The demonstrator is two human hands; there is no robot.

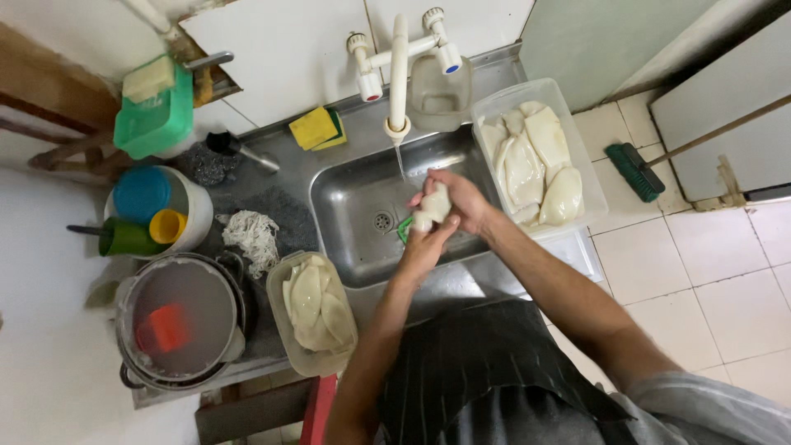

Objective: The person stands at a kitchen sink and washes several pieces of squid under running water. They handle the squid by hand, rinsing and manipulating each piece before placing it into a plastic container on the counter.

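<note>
Over the steel sink [346, 206], both my hands grip one pale white squid body [432, 208]. My left hand [424, 247] clasps it from below and my right hand [461, 198] wraps it from the far side. A thin stream of water falls from the white tap [398, 74] just left of the squid. A clear tub [540, 161] on the right of the sink holds several white squid bodies. A second clear tub [313, 309] at the near left of the sink holds more of them.
A yellow-green sponge [317, 128] lies behind the sink. Left of it are a white string mop head [251, 235], a bucket with coloured cups [156, 214], a water-filled pot [181, 321] and a green box [156, 111]. A green broom [634, 171] rests on the tiled floor.
</note>
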